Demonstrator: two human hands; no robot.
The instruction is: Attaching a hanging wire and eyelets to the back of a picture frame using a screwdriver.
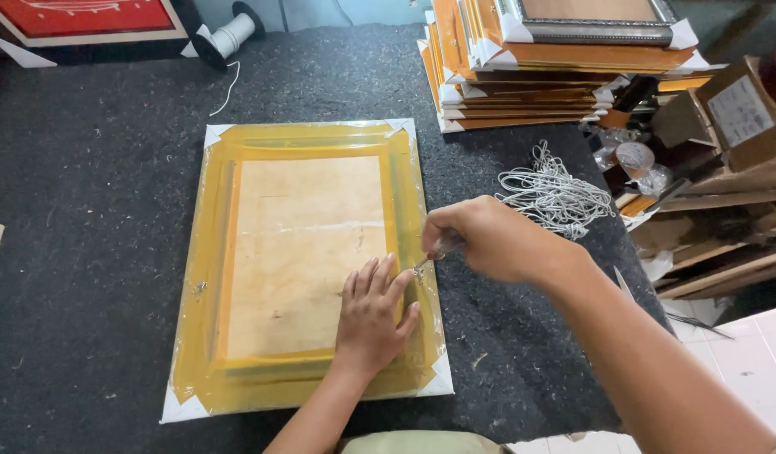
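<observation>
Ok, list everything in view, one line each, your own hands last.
Plastic-wrapped yellow picture frame with plywood back: one, yellow, centre of table.
Dark grey felt-covered table: one, under everything.
Stack of wrapped orange frames: one stack, orange, top right.
Bundle of white cord pieces: one, white, right of the frame.
Spool of white cord: one, white on black ends, top.
Red framed picture: one, top left.
Cardboard boxes: several, brown, far right.
Left hand: flat on the frame's back.
Right hand: fingers pinching a small metal tool at the frame's right edge.

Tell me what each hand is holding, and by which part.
Right hand pinches a small metal tool by its upper end, tip at the frame. Left hand holds nothing; it lies flat on the frame.
</observation>
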